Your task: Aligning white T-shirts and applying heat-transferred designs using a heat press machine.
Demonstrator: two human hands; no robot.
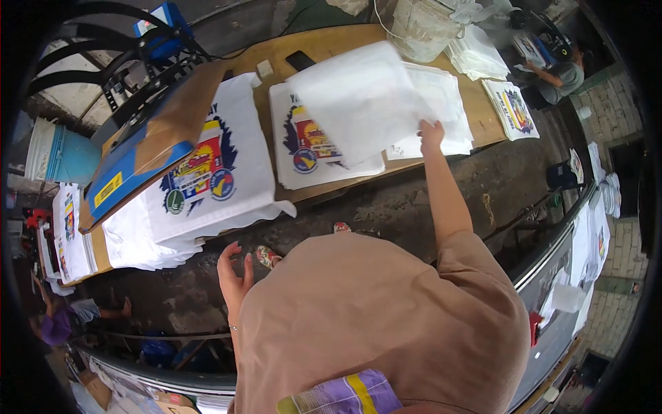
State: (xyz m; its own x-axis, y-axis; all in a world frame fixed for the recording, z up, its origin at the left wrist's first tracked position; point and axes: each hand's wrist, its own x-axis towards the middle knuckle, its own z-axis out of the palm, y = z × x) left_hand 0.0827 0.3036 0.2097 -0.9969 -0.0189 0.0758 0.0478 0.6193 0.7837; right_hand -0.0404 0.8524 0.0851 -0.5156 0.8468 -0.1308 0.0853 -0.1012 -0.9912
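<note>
My right hand (432, 135) pinches the lower right corner of a large white sheet (369, 96), which is blurred by motion and tilted in the air. Under it lies a stack of printed transfer sheets (300, 141) with a colourful design, partly covered. Another stack of white sheets (441, 110) sits just right of it, near my right hand. My left hand (236, 269) hangs by my body with its fingers apart, holding nothing. Ahead of it, a white cloth (238, 165) bearing the same design drapes over the table edge beside a heat press (148, 152).
On the wooden table (331, 45) are a black phone (300, 61), a small block (265, 68), a stained bucket (424, 31) and a printed stack (510, 110). A blue bucket (69, 155) stands left. One person (562, 76) is far right, another (58, 324) far left.
</note>
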